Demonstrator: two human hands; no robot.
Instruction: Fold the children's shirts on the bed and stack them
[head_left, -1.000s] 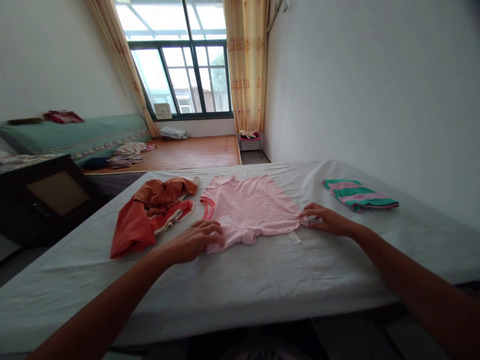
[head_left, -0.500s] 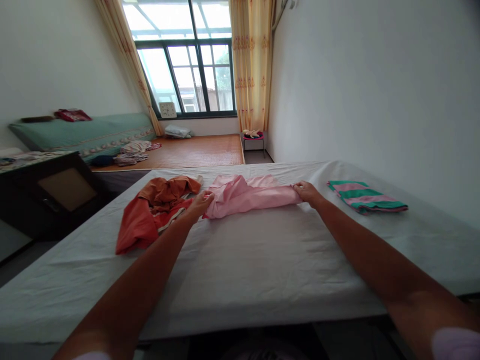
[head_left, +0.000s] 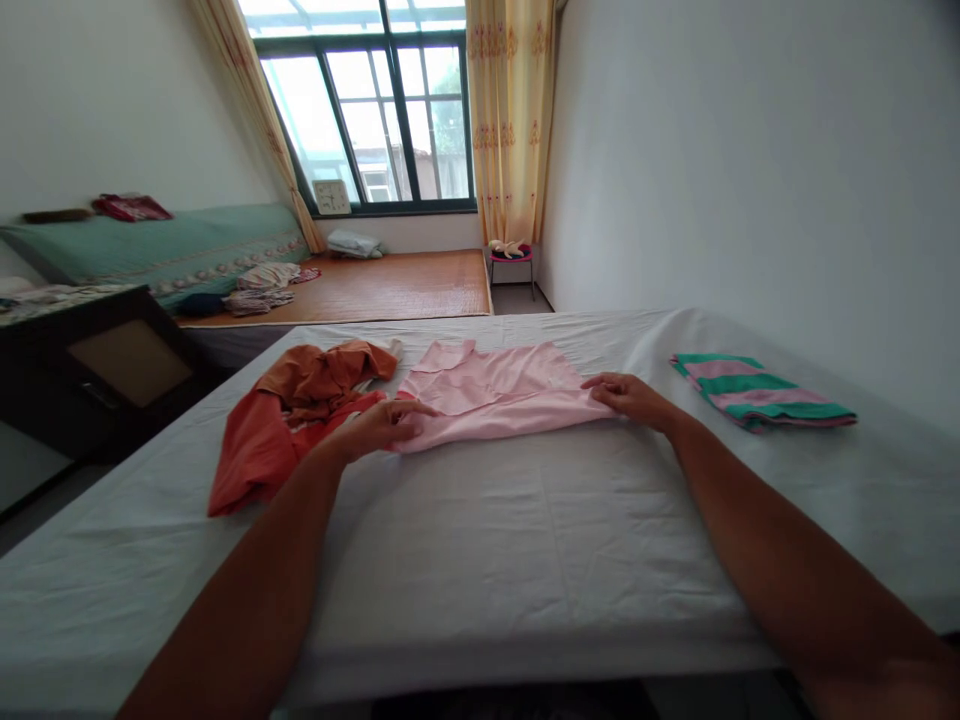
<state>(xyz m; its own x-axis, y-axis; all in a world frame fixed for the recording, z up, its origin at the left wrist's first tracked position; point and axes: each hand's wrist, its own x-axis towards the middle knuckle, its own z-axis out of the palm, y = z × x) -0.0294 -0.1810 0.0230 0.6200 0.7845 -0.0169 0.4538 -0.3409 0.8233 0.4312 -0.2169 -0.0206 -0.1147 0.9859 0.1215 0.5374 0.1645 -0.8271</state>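
Observation:
A pink shirt (head_left: pixel 499 392) lies folded in half on the white sheet of the bed (head_left: pixel 525 540). My left hand (head_left: pixel 379 424) rests flat on its near left edge, fingers stretched along the fold. My right hand (head_left: pixel 630 397) presses down on its near right corner, fingers spread. Neither hand pinches the cloth that I can see. An orange and red heap of clothes (head_left: pixel 289 415) sits just left of my left hand.
A folded green and pink striped garment (head_left: pixel 757 390) lies at the bed's right, near the wall. Beyond the bed are a wooden platform with clothes (head_left: pixel 259 298), a dark cabinet (head_left: pixel 97 365) at left, a small stool (head_left: pixel 512 255) and a window.
Both hands lifted the shirt's near hem and carried it away from me, folding the shirt in half. They now lie flat on the folded edge.

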